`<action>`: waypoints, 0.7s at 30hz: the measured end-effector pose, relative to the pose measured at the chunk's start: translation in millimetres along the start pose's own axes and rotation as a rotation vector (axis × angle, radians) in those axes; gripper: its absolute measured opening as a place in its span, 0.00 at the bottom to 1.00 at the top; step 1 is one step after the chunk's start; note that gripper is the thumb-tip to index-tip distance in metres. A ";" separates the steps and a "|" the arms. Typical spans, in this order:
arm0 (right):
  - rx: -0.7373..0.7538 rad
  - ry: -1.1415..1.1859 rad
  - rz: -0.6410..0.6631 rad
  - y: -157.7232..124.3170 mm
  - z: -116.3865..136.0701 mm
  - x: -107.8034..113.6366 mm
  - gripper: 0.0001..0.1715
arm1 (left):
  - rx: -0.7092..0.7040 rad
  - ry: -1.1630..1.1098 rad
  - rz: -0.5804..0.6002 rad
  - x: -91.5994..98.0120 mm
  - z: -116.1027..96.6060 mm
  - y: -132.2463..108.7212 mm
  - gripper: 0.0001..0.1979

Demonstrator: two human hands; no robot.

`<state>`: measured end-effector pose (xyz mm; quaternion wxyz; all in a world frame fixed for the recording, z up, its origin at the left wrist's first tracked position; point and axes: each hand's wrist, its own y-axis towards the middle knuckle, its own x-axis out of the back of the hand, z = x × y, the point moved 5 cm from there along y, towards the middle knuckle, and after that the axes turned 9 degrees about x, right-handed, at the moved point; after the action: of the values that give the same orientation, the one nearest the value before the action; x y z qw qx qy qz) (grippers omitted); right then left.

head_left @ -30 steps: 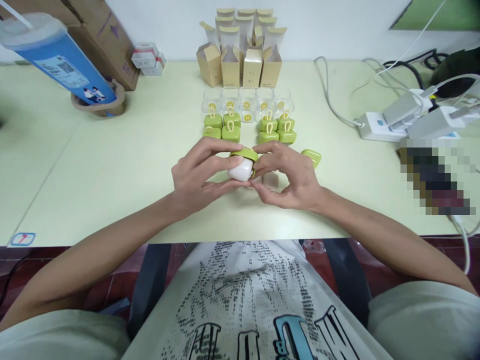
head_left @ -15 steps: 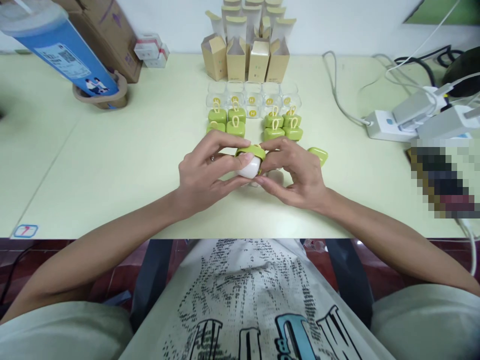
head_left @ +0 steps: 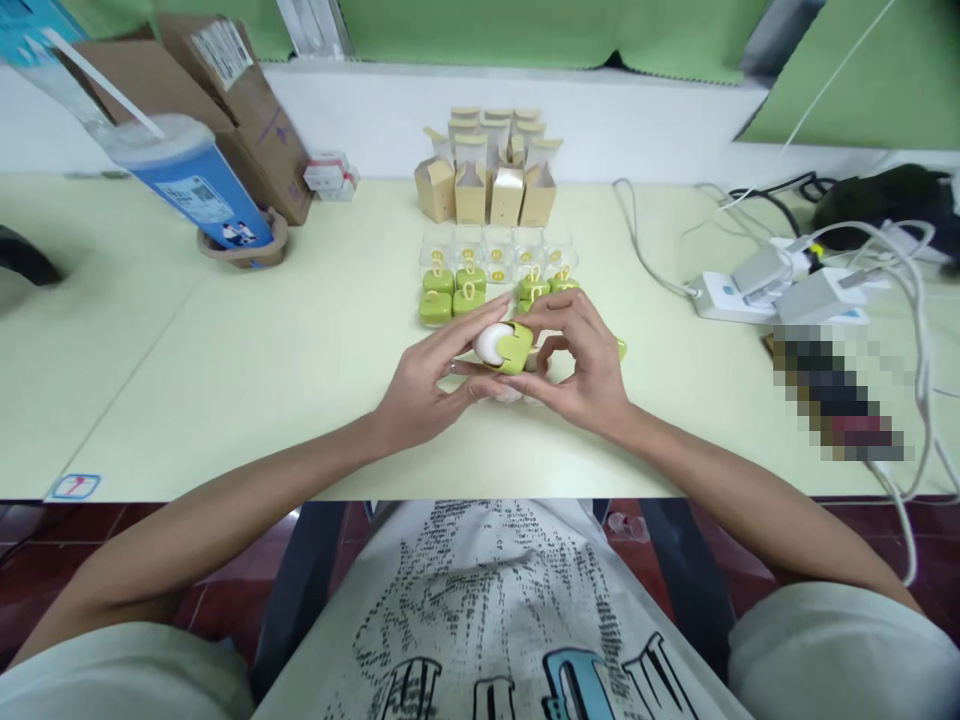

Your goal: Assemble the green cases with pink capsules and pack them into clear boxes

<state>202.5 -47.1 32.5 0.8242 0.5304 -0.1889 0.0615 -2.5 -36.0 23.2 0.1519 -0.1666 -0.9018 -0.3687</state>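
At the upper left of the frame, a blue cup (head_left: 214,190) is seated in a cardboard holder (head_left: 280,238) on the tabletop (head_left: 247,370). Near centre, a white piece (head_left: 489,345) is held between the fingers and thumb of the left hand (head_left: 427,385); four green cases (head_left: 452,295) are grouped just above. A green cover (head_left: 516,348), partly around the white piece, is grasped at its right side by the right hand (head_left: 585,365); exact fingertip contact cannot be told. It is judged that the white piece should be kept steady and the cover's edge eased evenly, without twisting. At the right, a power strip (head_left: 731,298) is noted, well apart.
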 end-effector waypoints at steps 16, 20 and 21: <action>-0.296 -0.433 0.640 94.7 -86.0 13.9 0.25 | 0.452 0.267 -0.322 63.1 94.9 11.8 0.36; -0.355 -0.564 0.841 105.1 -93.6 -11.7 0.23 | 0.617 0.120 -0.281 61.0 120.7 11.6 0.35; -0.360 -0.602 0.860 104.3 -93.7 -15.8 0.23 | 0.623 0.102 -0.273 59.6 121.8 12.1 0.35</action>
<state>179.6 83.4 81.1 0.7120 0.2503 -0.6232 0.2049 -69.4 70.5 -28.8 0.1896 0.0286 -0.9763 -0.1002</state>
